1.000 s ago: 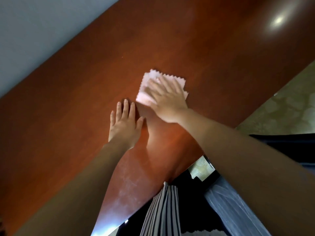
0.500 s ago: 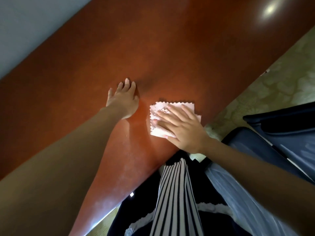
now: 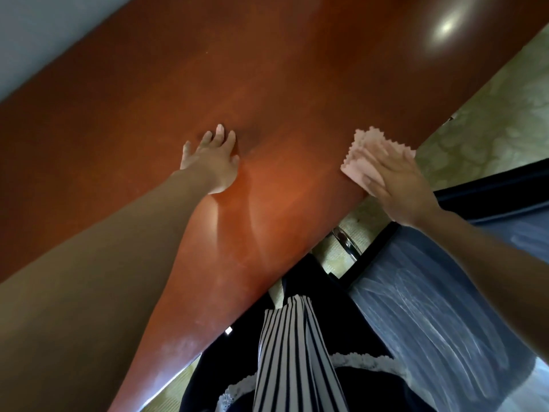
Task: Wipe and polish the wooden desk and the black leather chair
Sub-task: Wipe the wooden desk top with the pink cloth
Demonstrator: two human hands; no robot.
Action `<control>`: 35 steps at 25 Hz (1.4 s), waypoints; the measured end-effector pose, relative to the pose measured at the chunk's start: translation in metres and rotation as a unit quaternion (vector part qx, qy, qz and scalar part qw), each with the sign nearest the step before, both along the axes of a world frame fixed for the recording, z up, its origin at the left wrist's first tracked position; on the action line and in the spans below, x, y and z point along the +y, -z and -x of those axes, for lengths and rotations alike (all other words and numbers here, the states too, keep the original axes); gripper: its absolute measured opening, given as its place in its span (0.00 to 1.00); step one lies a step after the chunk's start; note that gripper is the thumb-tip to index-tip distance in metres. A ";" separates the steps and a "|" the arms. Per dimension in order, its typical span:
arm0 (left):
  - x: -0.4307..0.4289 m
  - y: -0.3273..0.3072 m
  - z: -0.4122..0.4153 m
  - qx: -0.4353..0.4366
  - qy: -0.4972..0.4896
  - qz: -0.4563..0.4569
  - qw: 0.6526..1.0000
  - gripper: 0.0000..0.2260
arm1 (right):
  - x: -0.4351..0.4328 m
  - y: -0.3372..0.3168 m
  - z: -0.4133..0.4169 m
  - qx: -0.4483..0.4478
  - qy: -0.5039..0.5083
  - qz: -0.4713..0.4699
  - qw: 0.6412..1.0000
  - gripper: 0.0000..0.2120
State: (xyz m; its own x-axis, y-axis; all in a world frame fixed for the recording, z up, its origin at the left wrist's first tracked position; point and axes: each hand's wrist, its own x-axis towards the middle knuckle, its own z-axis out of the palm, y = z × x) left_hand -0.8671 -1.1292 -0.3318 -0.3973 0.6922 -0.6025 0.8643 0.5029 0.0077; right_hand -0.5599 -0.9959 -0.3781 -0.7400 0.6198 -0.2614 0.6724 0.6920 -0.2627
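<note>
The reddish-brown wooden desk (image 3: 297, 84) runs diagonally across the view. My left hand (image 3: 212, 160) lies flat on it with fingers spread, near the middle. A pink cloth with zigzag edges (image 3: 361, 154) sits at the desk's near edge on the right. My right hand (image 3: 398, 185) presses flat on that cloth with straight fingers, partly past the desk edge. The black leather chair (image 3: 430, 292) stands at the lower right, its seat shining bluish under my right forearm.
A grey wall (image 3: 44, 31) borders the desk's far side at the upper left. Patterned greenish carpet (image 3: 490, 120) shows to the right. A chrome chair part (image 3: 346, 243) sits just below the desk edge. Striped and dark clothing (image 3: 294, 358) fills the lower middle.
My right hand has slid the cloth from the desk's middle toward the near edge and then rightward along it. My left hand stays pressed flat on the desk.
</note>
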 end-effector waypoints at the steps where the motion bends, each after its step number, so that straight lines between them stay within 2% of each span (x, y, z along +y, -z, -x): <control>1: -0.001 0.001 0.001 0.000 -0.002 -0.007 1.000 0.24 | 0.009 -0.001 0.014 -0.003 0.020 -0.005 1.000 0.26; 5: -0.002 0.000 0.002 0.009 0.012 -0.031 0.999 0.24 | 0.046 -0.003 0.081 -0.032 0.091 -0.024 0.995 0.25; 8: -0.001 -0.004 0.006 0.011 0.020 -0.035 0.999 0.23 | 0.071 0.001 0.129 -0.048 0.091 -0.027 0.994 0.26; 16: 0.006 -0.020 0.043 0.018 0.025 -0.090 0.995 0.20 | 0.130 -0.001 0.227 -0.078 -0.003 -0.028 0.997 0.28; 23: 0.010 -0.018 0.084 0.031 -0.048 -0.147 0.987 0.18 | 0.158 -0.007 0.315 -0.087 -0.086 -0.015 0.992 0.27; 26: 0.007 -0.012 0.095 0.037 -0.071 -0.167 0.983 0.18 | 0.151 -0.005 0.348 -0.084 -0.110 -0.026 0.990 0.27; 29: 0.003 -0.008 0.100 0.040 -0.095 -0.170 0.980 0.18 | 0.134 -0.004 0.367 -0.071 -0.179 -0.043 0.980 0.27; 35: -0.014 -0.010 0.091 0.036 -0.143 -0.159 0.976 0.19 | 0.074 -0.007 0.345 -0.041 -0.321 -0.041 0.945 0.26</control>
